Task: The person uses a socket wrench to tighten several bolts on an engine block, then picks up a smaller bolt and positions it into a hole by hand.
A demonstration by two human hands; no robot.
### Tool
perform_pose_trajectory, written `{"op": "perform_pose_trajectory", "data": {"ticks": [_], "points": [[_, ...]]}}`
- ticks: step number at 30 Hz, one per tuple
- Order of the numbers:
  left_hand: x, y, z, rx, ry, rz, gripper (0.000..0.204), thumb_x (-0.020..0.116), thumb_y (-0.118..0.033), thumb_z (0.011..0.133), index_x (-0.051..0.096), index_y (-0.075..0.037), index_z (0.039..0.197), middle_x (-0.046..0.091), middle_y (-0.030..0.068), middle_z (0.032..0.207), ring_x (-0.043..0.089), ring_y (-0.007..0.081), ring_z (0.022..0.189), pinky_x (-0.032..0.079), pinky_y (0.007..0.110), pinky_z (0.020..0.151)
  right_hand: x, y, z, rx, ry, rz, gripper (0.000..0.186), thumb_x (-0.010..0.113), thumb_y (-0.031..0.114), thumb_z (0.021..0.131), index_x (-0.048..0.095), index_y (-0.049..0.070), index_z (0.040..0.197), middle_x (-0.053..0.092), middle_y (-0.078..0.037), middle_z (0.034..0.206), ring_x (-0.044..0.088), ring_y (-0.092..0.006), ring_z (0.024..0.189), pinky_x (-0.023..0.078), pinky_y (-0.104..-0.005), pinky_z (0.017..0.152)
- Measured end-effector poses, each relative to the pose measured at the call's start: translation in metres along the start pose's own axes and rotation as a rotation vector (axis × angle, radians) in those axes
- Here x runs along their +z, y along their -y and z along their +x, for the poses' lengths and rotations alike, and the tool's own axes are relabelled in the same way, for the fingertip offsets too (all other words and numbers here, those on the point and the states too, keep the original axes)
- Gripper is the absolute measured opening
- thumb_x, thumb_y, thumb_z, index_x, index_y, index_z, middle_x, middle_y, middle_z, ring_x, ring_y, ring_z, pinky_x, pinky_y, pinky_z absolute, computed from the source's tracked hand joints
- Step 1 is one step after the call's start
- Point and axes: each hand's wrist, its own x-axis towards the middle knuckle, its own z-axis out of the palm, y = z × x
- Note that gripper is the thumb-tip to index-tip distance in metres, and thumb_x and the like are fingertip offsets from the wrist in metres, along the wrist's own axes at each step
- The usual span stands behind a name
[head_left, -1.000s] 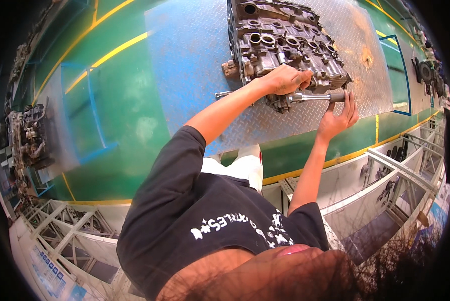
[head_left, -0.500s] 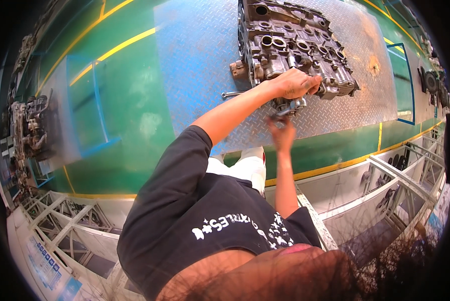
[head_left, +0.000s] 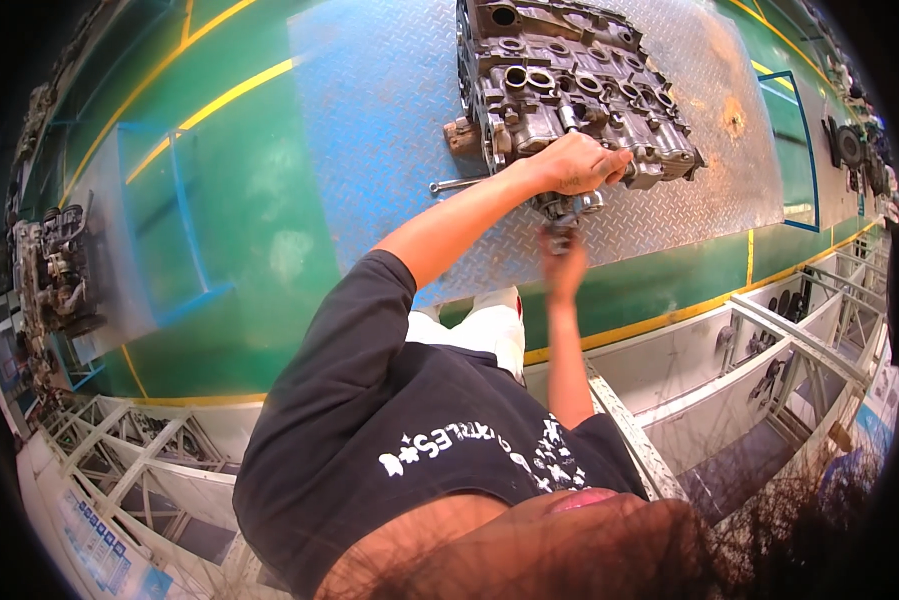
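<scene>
an engine block [head_left: 584, 95], dark grey-brown and grimy, lies on a patterned metal plate [head_left: 389, 120] with rows of round openings in its upward face, some with bright rims. at its near edge, partly covered, is a metal tool: a shiny end [head_left: 591, 201] shows there, and just nearer a dark part [head_left: 561, 236], blurred, its shape unclear.

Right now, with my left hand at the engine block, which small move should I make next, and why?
I would perhaps hold the right hand still briefly and check its hold before applying force. It is blurred at the dark piece, so its grip is unclear, while the left hand is curled over the near edge of the engine block, hiding what it may hold.
</scene>
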Motion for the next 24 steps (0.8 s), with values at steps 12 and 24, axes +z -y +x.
{"op": "perform_pose_trajectory", "data": {"ticks": [12,24], "points": [[-0.002,-0.003,0.000,-0.050,0.077,-0.016,0.087,0.008,-0.072,0.107,0.065,-0.011,0.086,0.065,0.0110,0.070,0.066,0.0369,0.073,0.052,0.044,0.076,-0.097,-0.022,0.078,-0.183,-0.372,-0.466,0.041,0.085,0.013,0.076,0.075,0.011,0.116,0.078,-0.008,0.110,0.069,-0.0325,0.104,0.052,-0.0447,0.093],[0.002,0.001,0.000,-0.026,-0.007,-0.038,0.086,0.009,-0.070,0.108,0.066,-0.011,0.083,0.065,0.0120,0.069,0.067,0.0378,0.072,0.052,0.045,0.076,0.027,0.034,-0.014,-0.040,0.067,0.016,0.028,0.089,0.019,0.083,0.075,0.001,0.099,0.078,-0.018,0.090,0.077,-0.0325,0.084,0.057,-0.0404,0.078]]}}
